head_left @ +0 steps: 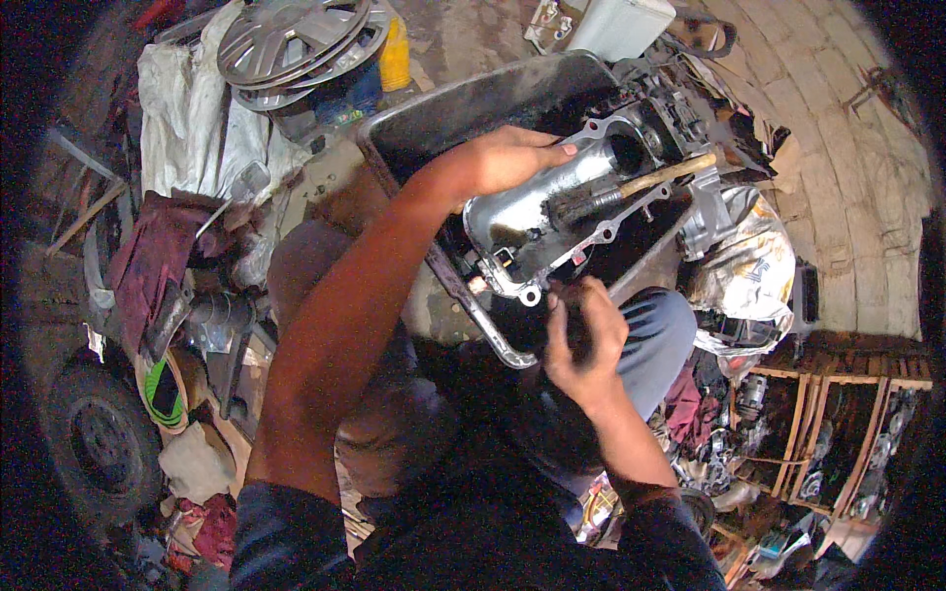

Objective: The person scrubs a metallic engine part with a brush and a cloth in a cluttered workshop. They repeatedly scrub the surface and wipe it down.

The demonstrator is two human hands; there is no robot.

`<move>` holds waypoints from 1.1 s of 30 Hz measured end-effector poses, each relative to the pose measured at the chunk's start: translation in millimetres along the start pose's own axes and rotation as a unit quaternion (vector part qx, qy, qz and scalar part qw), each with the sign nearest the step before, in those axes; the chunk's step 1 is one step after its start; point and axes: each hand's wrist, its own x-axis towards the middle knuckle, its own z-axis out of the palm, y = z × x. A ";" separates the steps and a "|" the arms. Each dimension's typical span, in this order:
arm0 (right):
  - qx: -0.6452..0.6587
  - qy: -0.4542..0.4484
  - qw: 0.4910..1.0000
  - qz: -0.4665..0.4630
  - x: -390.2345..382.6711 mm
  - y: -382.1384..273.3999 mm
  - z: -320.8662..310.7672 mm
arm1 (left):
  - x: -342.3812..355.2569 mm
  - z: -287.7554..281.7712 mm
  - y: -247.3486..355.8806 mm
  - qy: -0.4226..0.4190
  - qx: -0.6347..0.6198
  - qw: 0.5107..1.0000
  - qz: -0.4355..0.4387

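A silver cast-metal engine housing (pixel 514 205) with a flanged rim and bolt holes lies tilted over a dark tub (pixel 443 103). My left hand (pixel 501 160) grips its upper left edge, thumb along the rim. Inside the hollow of the housing rests a brush (pixel 645 180) with a wooden handle and dark, dirty bristles. Close to the housing's lower corner, by a bolt hole, my right hand (pixel 589 340) is closed with blackened fingertips curled together. Whatever those fingers hold, if anything, cannot be made out. Dark grime marks the housing's inner surface.
Wheel covers (pixel 296 44) are stacked at the far left near a white sack (pixel 182 108). A tyre (pixel 99 438) lies at left. Other metal engine parts (pixel 680 123) sit against the tub's right end. A dirty white bag (pixel 754 261) and a wooden rack (pixel 808 433) stand at right.
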 end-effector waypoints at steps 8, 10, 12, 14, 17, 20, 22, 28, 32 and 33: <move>0.015 -0.012 0.999 -0.038 -2.5 3.2 2.9 | 3.5 -0.9 2.1 0.016 0.052 0.998 -0.020; -0.007 0.017 1.000 0.024 -1.1 8.2 0.2 | 4.7 -2.4 -1.5 0.019 0.050 0.998 -0.017; 0.001 0.061 0.996 0.060 4.6 12.7 -0.4 | 5.4 -1.5 -1.8 0.016 0.047 0.999 -0.015; -0.003 0.011 1.000 -0.011 -3.1 5.2 2.9 | 5.9 0.6 -2.0 0.027 0.057 0.998 -0.016; -0.028 0.014 0.999 -0.017 -5.7 7.9 0.9 | 4.8 -1.1 -0.9 0.024 0.048 0.998 -0.022; 0.005 0.035 0.999 0.040 -0.3 5.1 1.8 | 1.7 -0.8 1.9 0.027 0.065 0.997 -0.019; -0.001 0.013 0.999 -0.029 -1.7 1.0 2.7 | 0.6 -0.7 4.3 0.030 0.077 0.996 -0.016; 0.005 0.020 1.000 -0.014 2.8 -0.4 3.9 | -4.2 -0.6 10.1 0.016 0.040 0.999 -0.034; 0.001 0.036 0.999 0.033 0.4 8.9 1.6 | -0.5 -2.2 3.4 0.000 0.018 0.999 -0.031; -0.003 0.047 0.996 0.072 4.5 10.1 -0.4 | -0.6 -2.3 3.1 -0.007 0.005 0.999 -0.032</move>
